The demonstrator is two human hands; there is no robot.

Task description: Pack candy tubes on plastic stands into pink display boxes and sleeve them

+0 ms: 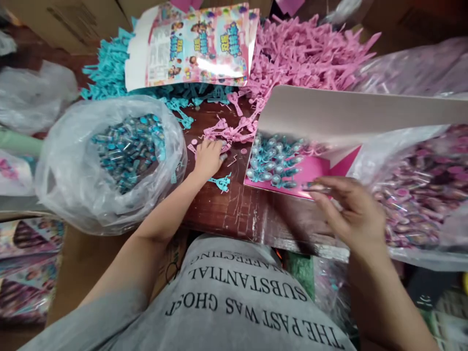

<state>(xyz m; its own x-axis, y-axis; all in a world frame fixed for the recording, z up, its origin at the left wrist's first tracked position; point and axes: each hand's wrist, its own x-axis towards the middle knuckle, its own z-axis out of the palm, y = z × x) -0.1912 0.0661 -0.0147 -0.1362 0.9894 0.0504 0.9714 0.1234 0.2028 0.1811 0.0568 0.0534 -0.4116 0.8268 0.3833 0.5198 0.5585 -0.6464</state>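
We read "SUBSTANTIAL" on the grey cloth shirt (234,312); right hand (353,212) pinches a slim translucent plastic piece (316,186) at near edge of pink cardboard box (315,165), left hand (209,155) at pink plastic clips (218,125), grip we cannot tell.

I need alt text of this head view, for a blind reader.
A person's right hand holds a small piece at an open box with blue plastic pieces; the left hand touches pink parts on a table. A plastic bag stands left.

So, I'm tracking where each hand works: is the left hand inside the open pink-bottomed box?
No, the left hand is at pink plastic pieces on the brown table, left of the open pink-bottomed box.
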